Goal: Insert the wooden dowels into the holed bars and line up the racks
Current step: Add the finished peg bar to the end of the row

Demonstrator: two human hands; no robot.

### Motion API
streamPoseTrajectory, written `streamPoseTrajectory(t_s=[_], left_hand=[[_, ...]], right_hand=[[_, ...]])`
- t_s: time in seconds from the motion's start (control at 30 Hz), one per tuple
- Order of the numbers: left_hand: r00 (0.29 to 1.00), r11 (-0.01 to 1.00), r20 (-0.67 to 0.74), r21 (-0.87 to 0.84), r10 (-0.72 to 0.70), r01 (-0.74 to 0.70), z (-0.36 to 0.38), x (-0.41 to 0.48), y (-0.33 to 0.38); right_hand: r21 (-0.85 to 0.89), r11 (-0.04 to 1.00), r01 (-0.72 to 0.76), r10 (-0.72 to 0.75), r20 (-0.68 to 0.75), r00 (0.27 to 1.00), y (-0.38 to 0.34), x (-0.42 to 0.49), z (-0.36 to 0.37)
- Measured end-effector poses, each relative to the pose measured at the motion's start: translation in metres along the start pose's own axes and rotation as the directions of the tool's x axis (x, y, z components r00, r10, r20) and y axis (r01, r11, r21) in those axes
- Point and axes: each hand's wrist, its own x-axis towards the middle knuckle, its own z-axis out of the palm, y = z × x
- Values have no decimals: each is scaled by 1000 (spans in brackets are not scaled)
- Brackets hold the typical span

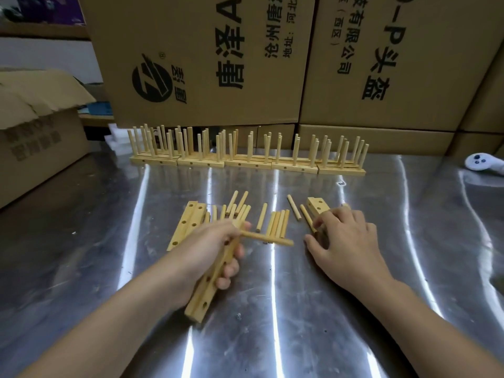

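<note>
The left hand (pixel 210 246) is closed around a holed bar (pixel 204 293), with the fingers curled round its upper half. The bar is held tilted above the bench (pixel 272 309), its lower end towards the person. One dowel (pixel 272 240) is seated near the bar's upper end and projects to the right.

The right hand (pixel 349 241) is laid palm down on the bench, fingers spread and bent. Its fingertips (pixel 320 221) are placed on a dowel beside a second bar (pixel 317 207), which is partly covered by the hand. It cannot be told whether anything is pinched beneath the fingers.

Loose dowels (pixel 278 225) are scattered on the bench between the two hands, some lying side by side. Spare bars (pixel 188 222) are laid together just left of the left hand, holes upward.

Finished racks (pixel 245 159) are stood end to end in a row along the far side of the bench, dowels upright. Printed cardboard boxes (pixel 204 50) are stacked close behind them. A white controller (pixel 480 162) is seen at the right edge of the bench, well apart from the work.
</note>
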Motion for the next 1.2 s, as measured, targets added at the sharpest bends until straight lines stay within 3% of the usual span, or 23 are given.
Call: streamPoseTrajectory(t_s=[0.1,0.23,0.47,0.77,0.97,1.1,1.2], left_hand=[[982,984,187,175,-7,-26,5,-1,-5],[971,966,237,246,18,-78,6,1,-2],[895,934,443,340,-52,-114,-3,3,4],[881,934,471,333,-49,-126,-3,6,3],[880,932,472,338,-45,-133,-4,10,0],[897,937,441,326,-31,-128,-4,11,-1],[945,958,326,259,34,-124,0,12,-4]], right_hand=[[-80,996,51,-54,-42,998,-9,2,2],[-85,987,139,-143,-39,989,-22,23,3],[106,954,281,-297,214,930,-52,75,5],[220,936,274,-343,405,847,-84,106,20],[288,907,309,-391,300,870,-81,95,13],[476,802,361,-435,51,899,-73,69,-15],[631,682,369,-347,-165,923,-68,41,-42]])
